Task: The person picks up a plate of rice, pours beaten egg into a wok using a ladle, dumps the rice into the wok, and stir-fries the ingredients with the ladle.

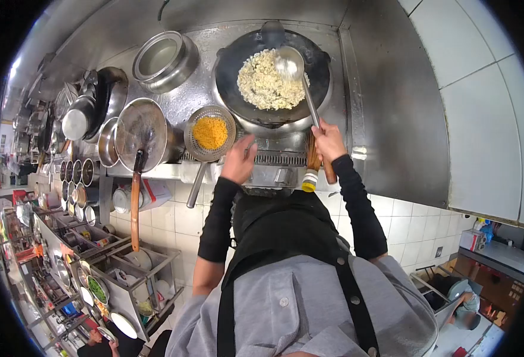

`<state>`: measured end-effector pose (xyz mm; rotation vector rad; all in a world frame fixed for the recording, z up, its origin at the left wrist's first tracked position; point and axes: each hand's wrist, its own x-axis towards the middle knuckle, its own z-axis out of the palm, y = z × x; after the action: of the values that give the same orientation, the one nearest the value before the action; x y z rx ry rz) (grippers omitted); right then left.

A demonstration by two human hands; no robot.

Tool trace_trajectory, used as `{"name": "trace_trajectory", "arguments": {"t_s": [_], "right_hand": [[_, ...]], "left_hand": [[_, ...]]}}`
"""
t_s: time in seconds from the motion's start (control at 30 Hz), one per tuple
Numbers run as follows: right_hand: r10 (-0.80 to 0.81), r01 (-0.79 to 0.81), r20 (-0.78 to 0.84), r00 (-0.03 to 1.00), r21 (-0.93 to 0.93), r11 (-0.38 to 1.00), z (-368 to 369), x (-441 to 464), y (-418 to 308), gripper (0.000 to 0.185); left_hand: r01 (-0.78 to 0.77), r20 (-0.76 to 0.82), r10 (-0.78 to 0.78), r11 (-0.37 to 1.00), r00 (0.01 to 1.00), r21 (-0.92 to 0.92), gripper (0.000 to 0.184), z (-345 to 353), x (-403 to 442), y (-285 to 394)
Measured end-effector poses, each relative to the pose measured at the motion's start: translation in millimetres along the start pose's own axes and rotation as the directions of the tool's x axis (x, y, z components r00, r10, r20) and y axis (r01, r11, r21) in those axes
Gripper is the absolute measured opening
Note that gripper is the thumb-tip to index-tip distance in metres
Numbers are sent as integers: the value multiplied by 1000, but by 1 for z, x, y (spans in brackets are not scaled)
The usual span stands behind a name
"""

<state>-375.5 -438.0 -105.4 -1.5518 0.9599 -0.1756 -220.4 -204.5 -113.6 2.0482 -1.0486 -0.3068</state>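
Note:
A dark wok (229, 80) on the stove holds pale, crumbly food (262, 83). My right hand (329, 141) is closed round the handle of a metal ladle (289, 63), whose bowl rests on the right part of the food. Near the wok's lower left rim is my left hand (239, 158), its fingers partly spread and slightly blurred, with nothing visible in it. Beside that hand, a perforated skimmer (232, 124) holds orange-yellow food (209, 132). A bamboo brush (311, 154) with a yellow and white band lies just left of my right hand.
Left of the skimmer sit a wooden-handled strainer (141, 128) on a pot and a round metal pot (184, 65). Further left are stacked pans (79, 118) and seasoning containers. Racks of dishes stand lower left. Parts of other people show at the lower left and lower right.

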Motion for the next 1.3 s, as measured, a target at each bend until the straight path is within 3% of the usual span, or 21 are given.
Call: {"name": "trace_trajectory", "arguments": {"t_s": [0.07, 0.1, 0.17, 0.23, 0.3, 0.5, 0.53, 0.57, 0.67, 0.7, 0.77, 0.8, 0.9, 0.93, 0.97, 1.03, 1.1, 1.17, 1.23, 1.27, 1.3], "right_hand": [[-35, 34, 15, 999, 21, 999, -3, 35, 23, 22], [85, -89, 40, 996, 102, 991, -5, 70, 37, 20], [10, -22, -71, 997, -172, 985, 2, 70, -10, 21], [-540, 384, -115, 834, -582, 717, 27, 105, 8, 32], [-416, 228, -167, 894, -629, 743, 53, 114, 0, 44], [-413, 433, 201, 888, -668, 606, 36, 24, 27, 58], [-413, 459, 252, 875, -705, 541, 22, -6, 31, 63], [-223, 349, 271, 936, -785, 512, 6, -44, 5, 69], [-128, 289, 259, 957, -878, 381, -44, -130, -22, 74], [-141, 255, 218, 966, -898, 358, -46, -128, -26, 74], [-119, 159, 125, 985, -926, 341, -40, -134, -17, 75], [-334, 247, 131, 933, -910, 334, -30, -120, 11, 73], [-314, 133, 49, 948, -959, 252, -4, -108, 26, 71], [-263, 143, 60, 963, -940, 309, -8, -122, 13, 71], [-205, 148, 74, 976, -917, 371, -16, -142, -2, 72], [-81, 210, 194, 978, -881, 424, -37, -167, -19, 65], [-143, 298, 262, 955, -864, 406, -41, -174, -44, 60], [-272, 334, 249, 930, -882, 333, -19, -133, -15, 57], [-429, 346, 223, 875, -909, 234, 7, -83, 39, 60], [-425, 311, 180, 887, -914, 263, 11, -84, 39, 64], [-445, 322, 153, 883, -886, 334, 8, -90, 48, 65]], "left_hand": [[-81, -15, 81, 997, 997, 15, 35, 21, 25, -1], [-127, -30, 128, 991, 991, 29, 35, 29, 40, 2], [-244, 52, 238, 951, 970, 190, 30, 62, 67, -25], [-236, 231, 172, 928, 958, 288, 19, 62, 83, -9], [-221, 255, 127, 898, 959, 381, 16, 88, 90, -19], [-215, 117, 190, 940, 975, 266, 18, 108, 89, -44], [-217, 189, 168, 935, 967, 281, 19, 105, 93, -46], [-181, 175, 137, 947, 975, 265, 18, 107, 90, -46], [-170, 175, 127, 952, 976, 255, 15, 95, 81, -17], [-280, 13, 281, 953, 960, 113, 14, 95, 71, -14], [-128, 75, 134, 988, 988, -83, 16, 78, 57, 12], [-126, 125, 122, 992, 985, 23, 15, 87, 44, 6], [-157, 304, 62, 941, 951, 299, 15, 95, -3, -13], [-195, 114, 181, 972, 977, 134, 16, 109, -30, -39], [-117, 166, 103, 990, 981, 78, 17, 96, -46, -31], [-302, 108, 287, 938, 952, 169, 18, 61, -39, 8], [-4, 310, -31, 994, 950, 113, 19, 34, 9, 33], [9, 229, -23, 998, 973, 63, 17, 34, 40, 44], [-161, 170, 138, 978, 976, 134, 14, 89, 23, -27], [-163, 246, 108, 962, 963, 217, 14, 93, 7, -35], [-218, 130, 197, 961, 972, 172, 12, 107, -22, -55]]}}
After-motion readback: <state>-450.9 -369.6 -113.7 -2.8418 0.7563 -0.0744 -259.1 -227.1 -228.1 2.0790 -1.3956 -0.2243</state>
